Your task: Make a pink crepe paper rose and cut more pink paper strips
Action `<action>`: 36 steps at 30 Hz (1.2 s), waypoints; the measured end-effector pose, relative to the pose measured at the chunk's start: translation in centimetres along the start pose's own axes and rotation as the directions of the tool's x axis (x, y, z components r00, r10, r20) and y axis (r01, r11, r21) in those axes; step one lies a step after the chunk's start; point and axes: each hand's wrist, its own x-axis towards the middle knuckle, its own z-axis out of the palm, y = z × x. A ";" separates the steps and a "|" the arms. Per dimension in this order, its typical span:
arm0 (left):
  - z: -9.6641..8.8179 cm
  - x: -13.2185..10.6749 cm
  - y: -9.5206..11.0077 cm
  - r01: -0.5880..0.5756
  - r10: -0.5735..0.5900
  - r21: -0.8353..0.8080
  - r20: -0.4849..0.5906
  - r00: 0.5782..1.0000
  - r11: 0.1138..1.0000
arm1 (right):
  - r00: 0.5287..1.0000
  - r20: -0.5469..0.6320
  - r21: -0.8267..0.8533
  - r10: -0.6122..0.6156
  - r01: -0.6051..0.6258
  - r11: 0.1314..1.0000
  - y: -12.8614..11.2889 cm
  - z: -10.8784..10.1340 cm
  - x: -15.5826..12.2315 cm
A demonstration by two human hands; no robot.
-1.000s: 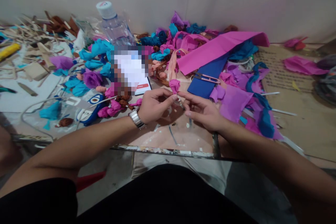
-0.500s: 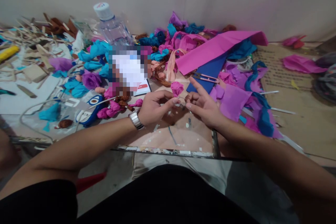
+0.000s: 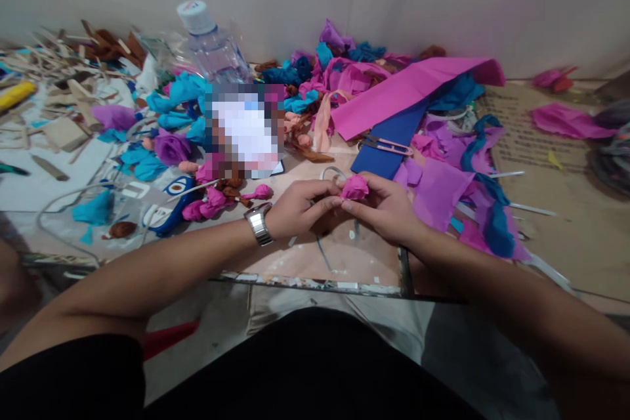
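Observation:
A small pink crepe-paper flower [image 3: 355,188] is held between my two hands above the table's front part. My left hand [image 3: 302,209], below a silver wristwatch [image 3: 258,223], pinches at the flower's left side, where its base seems to be. The fingers of my right hand [image 3: 388,205] close round the flower from the right. Just behind the hands lies a roll of pale tape [image 3: 333,174]. Beyond my right hand, pink-handled thread snips [image 3: 386,146] rest on a folded blue paper sheet [image 3: 367,161].
A long pink crepe strip [image 3: 418,92] lies at the back, beside purple paper pieces [image 3: 438,190]. A clear bottle [image 3: 216,52] stands behind a blurred phone [image 3: 246,134]. Wood scraps [image 3: 66,134] cover the left, and cardboard [image 3: 556,210] lies on the right.
The flower has moved right and down and tilted over. My right hand, whose index finger was stretched out, has closed round it. The tape roll has come into view.

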 end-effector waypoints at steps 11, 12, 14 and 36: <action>0.8 0.0 0.2 0.320 -0.243 -0.418 0.227 0.943 0.850 | 0.998 0.021 -0.199 -0.064 0.067 0.978 0.4 -0.5 0.1; 0.8 0.0 0.3 0.339 -0.254 -0.440 0.242 0.936 0.831 | 0.995 0.021 -0.240 -0.097 0.099 0.966 0.3 -0.6 0.2; 0.8 0.0 0.5 0.373 -0.264 -0.471 0.283 0.922 0.800 | 0.984 0.033 -0.304 -0.173 0.175 0.936 0.1 -0.6 0.1; 0.6 -0.2 -0.3 0.198 -0.185 -0.303 0.070 0.980 0.932 | 0.980 -0.018 -0.180 -0.197 0.190 0.965 -0.2 -0.3 0.2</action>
